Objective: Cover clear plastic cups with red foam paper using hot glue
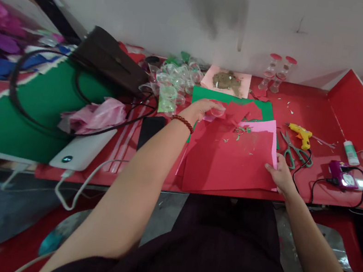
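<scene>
My left hand (205, 107), with a beaded bracelet at the wrist, is closed around a small clear plastic cup (218, 110) that looks reddish against the paper behind it. Cut red paper pieces (242, 111) lie beside the cup. My right hand (279, 173) pinches the right edge of the stacked red sheet (226, 162) and pink sheet (275, 136). Small green and white scraps (238, 136) are scattered on the red sheet. Under the stack, a green sheet (209, 95) shows at the back.
Scissors (293, 151), a yellow glue gun (301, 134), a white bottle (351, 153) and a purple power adapter (340, 176) lie right. Clear cups (177, 81), a phone (150, 130), a power bank (82, 151) and a black cable (16, 93) are left. Hourglass-shaped cup pairs (270, 72) stand behind.
</scene>
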Available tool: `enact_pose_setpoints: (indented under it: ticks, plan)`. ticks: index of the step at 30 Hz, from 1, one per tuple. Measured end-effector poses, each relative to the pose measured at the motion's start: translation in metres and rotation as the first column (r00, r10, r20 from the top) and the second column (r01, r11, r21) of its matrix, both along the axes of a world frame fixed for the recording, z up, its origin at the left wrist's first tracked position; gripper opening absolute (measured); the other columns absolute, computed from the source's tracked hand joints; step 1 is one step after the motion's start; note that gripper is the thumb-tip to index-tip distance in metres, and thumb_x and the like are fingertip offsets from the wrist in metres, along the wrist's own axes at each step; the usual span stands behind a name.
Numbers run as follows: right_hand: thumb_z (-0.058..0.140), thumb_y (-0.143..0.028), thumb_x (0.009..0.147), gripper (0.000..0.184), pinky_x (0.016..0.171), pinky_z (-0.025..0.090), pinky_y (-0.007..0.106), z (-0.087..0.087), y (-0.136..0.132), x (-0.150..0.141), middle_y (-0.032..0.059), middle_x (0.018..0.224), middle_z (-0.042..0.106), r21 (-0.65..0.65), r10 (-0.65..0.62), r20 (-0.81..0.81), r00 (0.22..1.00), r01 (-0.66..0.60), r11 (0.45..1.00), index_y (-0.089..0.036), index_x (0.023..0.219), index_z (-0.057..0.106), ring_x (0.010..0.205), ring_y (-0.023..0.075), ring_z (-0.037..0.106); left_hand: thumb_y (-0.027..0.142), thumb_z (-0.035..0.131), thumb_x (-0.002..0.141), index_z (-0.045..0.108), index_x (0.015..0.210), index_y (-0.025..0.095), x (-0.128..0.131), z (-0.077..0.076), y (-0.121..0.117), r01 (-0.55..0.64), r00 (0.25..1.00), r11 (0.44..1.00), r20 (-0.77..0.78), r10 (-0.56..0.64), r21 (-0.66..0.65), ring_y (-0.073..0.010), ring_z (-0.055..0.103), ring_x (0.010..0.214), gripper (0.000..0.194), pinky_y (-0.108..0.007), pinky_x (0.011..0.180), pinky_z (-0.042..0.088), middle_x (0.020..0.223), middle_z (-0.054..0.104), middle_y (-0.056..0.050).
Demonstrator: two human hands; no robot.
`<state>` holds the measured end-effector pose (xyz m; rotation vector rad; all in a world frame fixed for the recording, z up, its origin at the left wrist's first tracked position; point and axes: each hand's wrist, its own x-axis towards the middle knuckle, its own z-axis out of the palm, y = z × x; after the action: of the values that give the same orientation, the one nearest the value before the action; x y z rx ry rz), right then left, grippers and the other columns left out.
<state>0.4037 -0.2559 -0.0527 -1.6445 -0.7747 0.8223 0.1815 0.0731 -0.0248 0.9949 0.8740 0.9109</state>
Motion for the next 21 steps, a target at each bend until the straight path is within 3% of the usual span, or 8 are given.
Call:
enact_pose_setpoints:
  ticks: [5,11,15,21]
  plan:
    - [0.081,-0.039,0.063,0.054,0.1,0.059,0.049,0.005,0.0,-0.003,0.0011,0.106,0.073,0.011,0.037,-0.077,0.996,-0.036,0.999,-0.03,0.111,0.057,0.099,0.026,0.072,0.014,0.097,0.047,0.076,0.065,0.02,0.015,0.008,0.004,0.276,0.91,0.96,-0.307,-0.278,-0.05,-0.0243,0.071,0.07,0.029,-0.044,0.083,0.057,0.072,0.078,-0.011]
    - [0.079,-0.038,0.065,0.053,0.098,0.059,0.047,0.006,-0.002,-0.006,0.0005,0.104,0.071,0.028,0.013,-0.067,0.998,-0.011,1.0,-0.03,0.112,0.057,0.097,0.0257,0.07,0.008,0.098,0.044,0.076,0.069,0.021,0.021,0.021,0.002,0.201,0.906,0.978,-0.37,-0.206,-0.053,-0.0329,0.076,0.098,0.036,-0.049,0.1,0.056,0.082,0.08,-0.011]
    - [0.079,-0.041,0.069,0.05,0.095,0.061,0.047,0.004,-0.004,-0.004,0.0018,0.106,0.074,0.046,0.024,-0.025,0.999,-0.023,0.999,-0.031,0.114,0.058,0.1,0.0271,0.071,0.005,0.097,0.046,0.077,0.076,0.022,0.022,0.036,-0.002,0.21,0.908,0.975,-0.355,-0.221,-0.071,-0.0332,0.074,0.115,0.039,-0.054,0.112,0.051,0.091,0.082,-0.01]
    - [0.081,-0.039,0.066,0.054,0.101,0.061,0.052,0.002,-0.002,0.0,0.0013,0.107,0.076,0.061,0.042,-0.098,0.994,-0.037,0.997,-0.031,0.114,0.058,0.106,0.0291,0.073,0.014,0.099,0.05,0.076,0.079,0.018,0.019,0.059,-0.008,0.289,0.921,0.957,-0.264,-0.285,-0.024,-0.0303,0.076,0.111,0.037,-0.049,0.115,0.053,0.083,0.08,-0.008]
